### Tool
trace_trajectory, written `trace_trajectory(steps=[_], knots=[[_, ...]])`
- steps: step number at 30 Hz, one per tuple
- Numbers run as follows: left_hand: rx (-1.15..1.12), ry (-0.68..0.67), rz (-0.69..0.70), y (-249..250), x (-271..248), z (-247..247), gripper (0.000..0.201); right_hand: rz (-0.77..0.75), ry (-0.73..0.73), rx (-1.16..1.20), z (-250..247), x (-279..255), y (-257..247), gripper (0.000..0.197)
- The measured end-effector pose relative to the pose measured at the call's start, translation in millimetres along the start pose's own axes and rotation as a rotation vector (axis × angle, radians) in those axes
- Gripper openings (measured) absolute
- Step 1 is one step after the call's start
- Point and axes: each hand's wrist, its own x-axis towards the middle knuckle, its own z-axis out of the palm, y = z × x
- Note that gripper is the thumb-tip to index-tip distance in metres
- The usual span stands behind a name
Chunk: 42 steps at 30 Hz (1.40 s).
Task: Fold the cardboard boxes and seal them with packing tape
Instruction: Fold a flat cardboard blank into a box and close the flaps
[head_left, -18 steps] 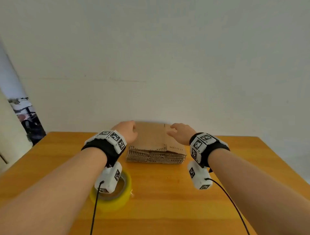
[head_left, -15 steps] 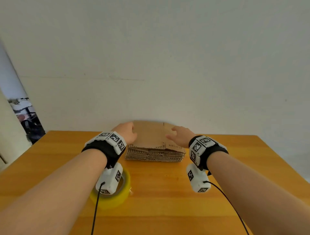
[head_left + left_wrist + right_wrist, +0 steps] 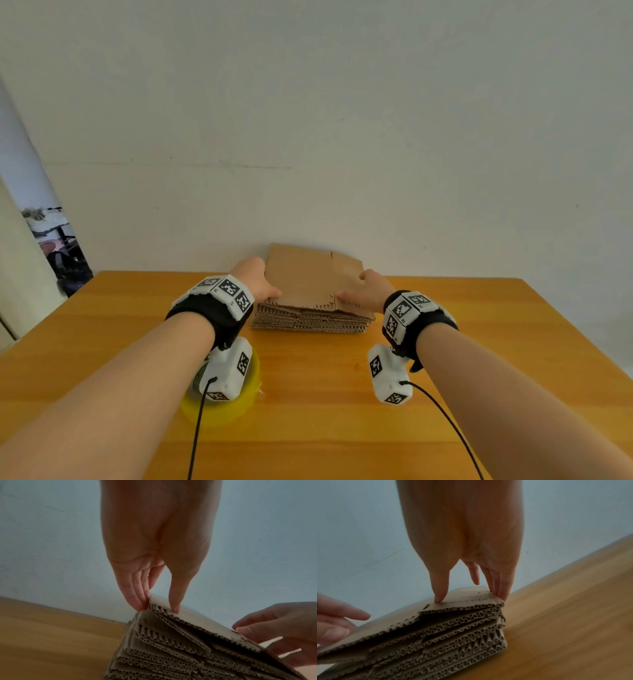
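A stack of flattened cardboard boxes lies on the wooden table by the wall. Its top flat box is tilted, far edge raised off the stack. My left hand holds its left edge and my right hand its right edge. In the left wrist view my left hand pinches the top box, thumb on top, fingers against the side. In the right wrist view my right hand grips the top box the same way above the stack. A yellow roll of packing tape lies under my left wrist.
A white wall rises right behind the stack. Bare tabletop stretches to the left, right and front of the boxes. Black cables run from both wrist cameras toward the table's near edge. At far left a gap shows cluttered items beyond the table.
Both hands went from resting on top of the stack to gripping the top flat box by its sides. That box has lifted, its far edge rising toward the wall.
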Motion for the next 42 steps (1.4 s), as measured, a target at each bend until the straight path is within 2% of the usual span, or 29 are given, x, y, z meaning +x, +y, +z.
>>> trace_trajectory(steps=[2, 6, 10, 20, 26, 33, 42], knots=[[-0.011, -0.024, 0.021, 2, -3, -1, 0.026, 0.001, 0.016, 0.058, 0, 0, 4, 0.073], [-0.073, 0.005, 0.062, 5, -14, -3, 0.055, -0.028, 0.085, 0.189, -4, -7, 8, 0.082], [-0.144, 0.07, 0.078, 6, -29, -5, 0.066, -0.042, 0.141, 0.26, -11, -18, 11, 0.085], [-0.118, 0.167, 0.202, 15, -88, -2, 0.052, -0.101, 0.245, 0.259, -29, -71, 30, 0.088], [-0.184, 0.186, 0.235, 16, -118, 12, 0.027, -0.128, 0.275, 0.286, -35, -101, 50, 0.087], [-0.333, 0.249, 0.325, 13, -136, 40, 0.028, -0.165, 0.334, 0.326, -29, -125, 79, 0.077], [-0.498, 0.186, 0.222, 3, -144, 66, 0.029, -0.197, 0.325, 0.406, -17, -135, 106, 0.06]])
